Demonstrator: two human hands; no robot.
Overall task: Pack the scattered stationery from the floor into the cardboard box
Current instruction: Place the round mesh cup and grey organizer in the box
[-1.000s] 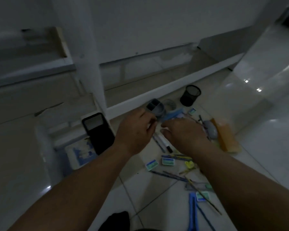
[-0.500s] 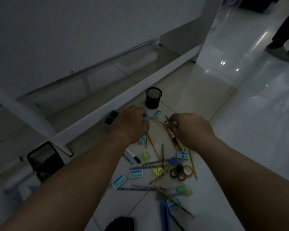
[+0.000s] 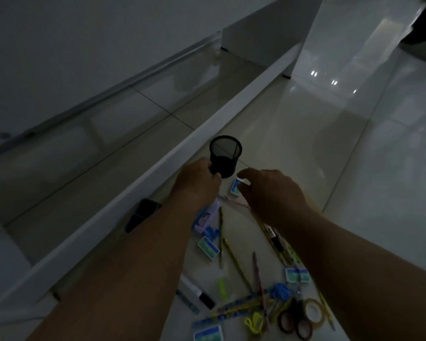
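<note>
reaching forward: my left hand (image 3: pixel 194 184) curls its fingers on the base of the upright black mesh pen cup (image 3: pixel 224 156), nearest. my right hand (image 3: pixel 272 190) hovers half-closed over a small blue-and-white eraser box (image 3: pixel 236 188), grip unclear. cardboard box not in view.

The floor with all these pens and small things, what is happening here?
A person is gathering stationery scattered on the tiled floor. The left hand touches the base of a black mesh pen cup, while the right hand pinches something small and white. Pencils, erasers, scissors and a tape roll lie unpacked. No cardboard box is in view.
</note>
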